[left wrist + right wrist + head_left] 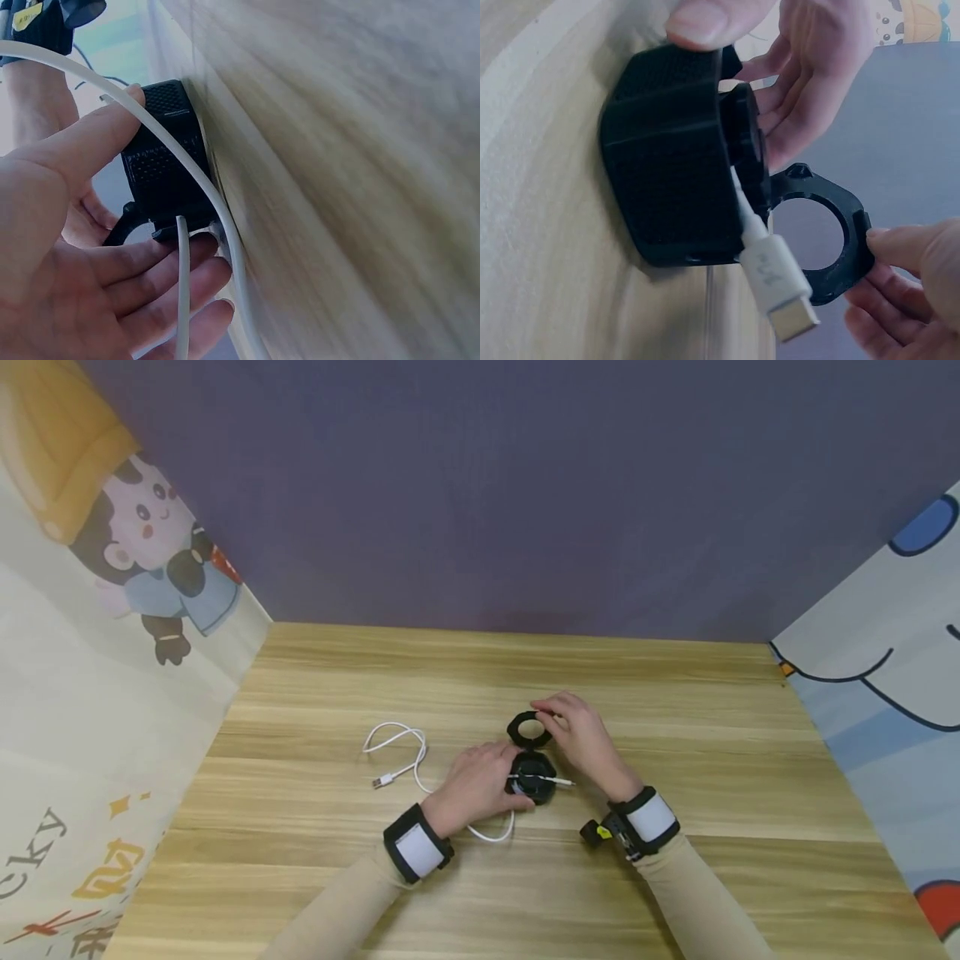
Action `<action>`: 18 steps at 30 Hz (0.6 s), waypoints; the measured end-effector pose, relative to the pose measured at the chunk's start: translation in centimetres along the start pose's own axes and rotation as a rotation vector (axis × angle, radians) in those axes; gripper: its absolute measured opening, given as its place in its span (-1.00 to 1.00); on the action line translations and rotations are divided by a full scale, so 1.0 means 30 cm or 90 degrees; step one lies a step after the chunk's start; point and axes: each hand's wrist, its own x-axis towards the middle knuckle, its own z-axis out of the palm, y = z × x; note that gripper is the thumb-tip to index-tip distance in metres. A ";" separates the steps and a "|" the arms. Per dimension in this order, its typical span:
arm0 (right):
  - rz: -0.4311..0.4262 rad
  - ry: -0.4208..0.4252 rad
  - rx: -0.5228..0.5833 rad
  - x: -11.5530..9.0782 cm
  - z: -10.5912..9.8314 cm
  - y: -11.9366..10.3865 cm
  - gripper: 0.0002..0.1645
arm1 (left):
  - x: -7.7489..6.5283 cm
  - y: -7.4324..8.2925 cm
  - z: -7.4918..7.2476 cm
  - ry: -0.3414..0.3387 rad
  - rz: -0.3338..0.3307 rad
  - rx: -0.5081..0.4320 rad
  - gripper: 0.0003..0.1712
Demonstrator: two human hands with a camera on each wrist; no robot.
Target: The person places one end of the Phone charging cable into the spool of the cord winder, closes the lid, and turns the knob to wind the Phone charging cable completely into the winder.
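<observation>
A black faceted cable-winder case (534, 787) sits on the wooden table, its ring-shaped lid (856, 206) swung up at the far side. My left hand (474, 787) grips the case, thumb on the near side and fingers at the far side. Between thumb and fingertips, my right hand (587, 742) pinches the lid's edge. A white charging cable (422, 752) runs into the case. Its USB-C plug (776, 277) sticks out on the right, while the USB-A plug (382, 781) lies on the table at left. The inside of the case is partly hidden.
The wooden table (675, 718) meets a dark purple back panel (480, 510). Cartoon-printed panels stand at both sides. Each wrist wears a black strap; a small black camera (592, 833) juts from the right one. Loose cable loops lie left of the case.
</observation>
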 end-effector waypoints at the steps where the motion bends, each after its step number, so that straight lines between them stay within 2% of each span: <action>1: -0.010 0.001 0.003 -0.003 -0.003 -0.001 -0.76 | 0.001 0.000 0.001 -0.004 -0.004 -0.006 -0.12; 11: -0.064 -0.017 0.016 -0.043 -0.027 -0.020 -0.87 | 0.006 -0.001 0.004 -0.030 -0.035 -0.041 0.02; 18: -0.071 -0.032 0.015 -0.084 -0.038 -0.033 -0.84 | 0.013 -0.013 0.012 -0.017 -0.038 -0.061 0.01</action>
